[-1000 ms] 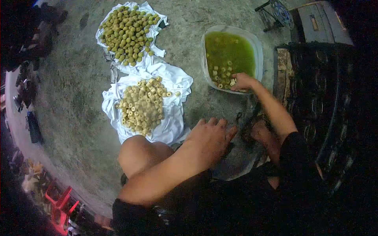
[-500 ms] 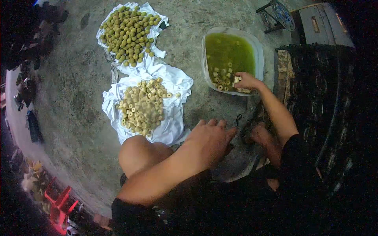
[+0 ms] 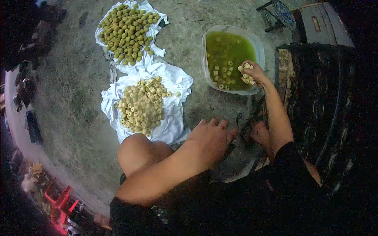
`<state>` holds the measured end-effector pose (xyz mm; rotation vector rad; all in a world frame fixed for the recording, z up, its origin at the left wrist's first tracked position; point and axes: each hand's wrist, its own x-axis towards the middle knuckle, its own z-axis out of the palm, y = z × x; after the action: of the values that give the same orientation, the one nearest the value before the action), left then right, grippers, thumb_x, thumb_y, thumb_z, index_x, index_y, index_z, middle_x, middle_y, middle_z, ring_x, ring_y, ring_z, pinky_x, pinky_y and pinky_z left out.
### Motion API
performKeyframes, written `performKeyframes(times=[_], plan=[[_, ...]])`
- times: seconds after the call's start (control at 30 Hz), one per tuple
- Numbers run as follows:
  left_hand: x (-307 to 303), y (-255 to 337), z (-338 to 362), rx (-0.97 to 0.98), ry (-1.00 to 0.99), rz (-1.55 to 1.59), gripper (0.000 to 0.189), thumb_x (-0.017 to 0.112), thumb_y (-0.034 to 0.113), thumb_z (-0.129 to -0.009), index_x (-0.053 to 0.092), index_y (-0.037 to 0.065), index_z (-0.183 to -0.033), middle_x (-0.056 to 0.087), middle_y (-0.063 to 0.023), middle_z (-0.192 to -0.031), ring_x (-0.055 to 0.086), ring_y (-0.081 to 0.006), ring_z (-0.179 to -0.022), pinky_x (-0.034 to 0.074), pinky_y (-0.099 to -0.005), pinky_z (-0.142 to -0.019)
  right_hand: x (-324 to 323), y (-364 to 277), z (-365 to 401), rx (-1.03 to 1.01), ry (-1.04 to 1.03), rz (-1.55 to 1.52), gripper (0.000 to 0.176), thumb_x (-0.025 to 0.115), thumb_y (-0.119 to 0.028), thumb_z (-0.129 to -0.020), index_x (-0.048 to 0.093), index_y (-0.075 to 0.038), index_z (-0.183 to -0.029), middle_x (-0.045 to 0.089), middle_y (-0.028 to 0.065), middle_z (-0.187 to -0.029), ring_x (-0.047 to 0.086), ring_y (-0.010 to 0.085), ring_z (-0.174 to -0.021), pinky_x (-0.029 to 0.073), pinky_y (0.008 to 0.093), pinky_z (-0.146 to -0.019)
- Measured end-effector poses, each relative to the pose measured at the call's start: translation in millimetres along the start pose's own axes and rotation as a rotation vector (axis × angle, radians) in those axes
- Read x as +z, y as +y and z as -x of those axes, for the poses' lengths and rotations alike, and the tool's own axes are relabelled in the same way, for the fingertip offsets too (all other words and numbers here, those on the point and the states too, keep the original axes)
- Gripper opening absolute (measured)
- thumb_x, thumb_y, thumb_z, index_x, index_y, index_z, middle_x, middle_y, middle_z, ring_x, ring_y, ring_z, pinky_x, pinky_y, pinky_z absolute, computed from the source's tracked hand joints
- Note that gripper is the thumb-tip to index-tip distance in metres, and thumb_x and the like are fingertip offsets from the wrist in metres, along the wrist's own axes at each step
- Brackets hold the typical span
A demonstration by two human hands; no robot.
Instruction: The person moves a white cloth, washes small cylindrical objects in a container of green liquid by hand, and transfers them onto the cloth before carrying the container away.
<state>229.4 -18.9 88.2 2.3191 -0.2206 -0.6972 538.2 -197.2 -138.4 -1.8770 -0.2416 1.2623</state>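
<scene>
My right hand (image 3: pixel 255 73) is closed around several pale yellow, stubby cylindrical pieces (image 3: pixel 248 67), lifted just above the liquid at the right side of a clear plastic tub (image 3: pixel 260 51). The tub contains murky green liquid (image 3: pixel 228 47); more pieces with holes through their middles (image 3: pixel 221 86) sit in it near the front. My left hand (image 3: pixel 214 135) hangs over my bent leg, palm down with fingers slightly apart, holding nothing. A white cloth (image 3: pixel 177 80) on the floor bears a heap of the same pale pieces (image 3: pixel 141 106).
Farther back, a second white cloth (image 3: pixel 159 51) carries a pile of round greenish-brown balls (image 3: pixel 128 33). A dark-framed round object (image 3: pixel 281 15) and a grey box (image 3: pixel 321 25) stand at the back right. Red plastic items (image 3: pixel 59 200) are at lower left. My bare foot (image 3: pixel 260 133) rests below the tub.
My right hand has risen out of the liquid and moved slightly right, with a cluster of pale pieces now visible in its grasp. My left hand has barely moved.
</scene>
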Motion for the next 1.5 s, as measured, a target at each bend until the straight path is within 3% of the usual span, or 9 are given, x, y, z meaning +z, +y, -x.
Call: performKeyframes(times=[0.37, 0.6, 0.77, 0.8, 0.9, 1.0, 1.2, 1.4, 1.5], plan=[[10, 6, 14, -0.011, 0.14, 0.033, 0.046, 0.058, 0.017, -0.089, 0.052, 0.013, -0.135, 0.061, -0.0168, -0.116, 0.061, -0.0334, -0.109, 0.051, -0.0435, -0.09, 17, -32, 19, 0.044, 0.074, -0.293, 0.024, 0.068, -0.013, -0.088, 0.054, -0.009, -0.108, 0.065, 0.0127, -0.104, 0.069, 0.0234, -0.077, 0.059, 0.0353, -0.064], [7, 9, 31, -0.016, 0.142, 0.025, 0.05, 0.057, 0.016, -0.089, 0.05, 0.012, -0.138, 0.059, -0.0168, -0.12, 0.06, -0.0331, -0.109, 0.05, -0.0424, -0.09, 148, -77, 24, -0.186, -0.389, -0.371, 0.035, 0.071, -0.008, -0.084, 0.054, -0.007, -0.115, 0.067, 0.0102, -0.106, 0.069, 0.0188, -0.087, 0.06, 0.0337, -0.071], [9, 10, 52, -0.065, 0.195, 0.032, 0.059, 0.059, 0.015, -0.085, 0.045, 0.01, -0.142, 0.058, -0.0173, -0.123, 0.059, -0.0331, -0.111, 0.049, -0.0431, -0.092, 296, -83, -3, -0.637, -0.356, 0.164, 0.035, 0.08, -0.015, -0.077, 0.061, -0.01, -0.106, 0.066, 0.0031, -0.09, 0.066, 0.015, -0.086, 0.055, 0.029, -0.073], [9, 11, 58, -0.069, 0.232, 0.046, 0.051, 0.057, 0.015, -0.086, 0.048, 0.009, -0.136, 0.059, -0.0165, -0.118, 0.06, -0.0325, -0.109, 0.048, -0.0431, -0.091, 317, -86, -2, -0.784, -0.241, 0.362, 0.045, 0.082, -0.019, -0.073, 0.062, -0.013, -0.113, 0.065, 0.0049, -0.106, 0.065, 0.019, -0.091, 0.054, 0.0343, -0.079], [9, 15, 70, -0.086, 0.301, 0.066, 0.037, 0.052, 0.017, -0.09, 0.054, 0.006, -0.125, 0.06, -0.0154, -0.11, 0.061, -0.0314, -0.106, 0.048, -0.0432, -0.088, 372, -70, 10, -0.807, -0.072, 0.614, 0.051, 0.08, -0.025, -0.068, 0.065, -0.017, -0.116, 0.056, 0.0132, -0.127, 0.059, 0.0334, -0.107, 0.05, 0.0432, -0.091], [12, 16, 77, -0.105, 0.286, 0.057, 0.04, 0.052, 0.017, -0.089, 0.052, 0.006, -0.127, 0.058, -0.0165, -0.114, 0.059, -0.0322, -0.108, 0.048, -0.0436, -0.09, 385, -43, 3, -0.926, -0.008, 0.803, 0.063, 0.076, -0.032, -0.073, 0.058, -0.023, -0.132, 0.042, 0.0126, -0.143, 0.047, 0.0372, -0.125, 0.043, 0.0503, -0.102], [12, 15, 85, -0.122, 0.293, 0.091, 0.044, 0.052, 0.016, -0.089, 0.05, 0.006, -0.132, 0.056, -0.017, -0.117, 0.058, -0.0326, -0.11, 0.048, -0.0441, -0.092, 383, -33, 5, -1.019, 0.002, 0.919, 0.063, 0.065, -0.043, -0.083, 0.047, -0.029, -0.142, 0.038, 0.0126, -0.149, 0.039, 0.0437, -0.131, 0.032, 0.064, -0.107], [15, 14, 82, -0.121, 0.311, 0.057, 0.044, 0.052, 0.015, -0.089, 0.051, 0.006, -0.132, 0.057, -0.0167, -0.117, 0.058, -0.0322, -0.11, 0.048, -0.0437, -0.091, 378, -41, 23, -1.05, 0.011, 1.122, 0.059, 0.062, -0.037, -0.086, 0.047, -0.037, -0.144, 0.027, 0.0086, -0.159, 0.033, 0.0442, -0.137, 0.029, 0.0581, -0.111], [10, 14, 83, -0.112, 0.308, 0.082, 0.044, 0.052, 0.015, -0.089, 0.051, 0.007, -0.132, 0.058, -0.0165, -0.116, 0.058, -0.032, -0.109, 0.048, -0.0432, -0.091, 378, -45, 24, -1.082, -0.023, 1.045, 0.061, 0.059, -0.043, -0.088, 0.045, -0.027, -0.146, 0.031, 0.016, -0.155, 0.032, 0.0449, -0.139, 0.019, 0.0623, -0.115]])
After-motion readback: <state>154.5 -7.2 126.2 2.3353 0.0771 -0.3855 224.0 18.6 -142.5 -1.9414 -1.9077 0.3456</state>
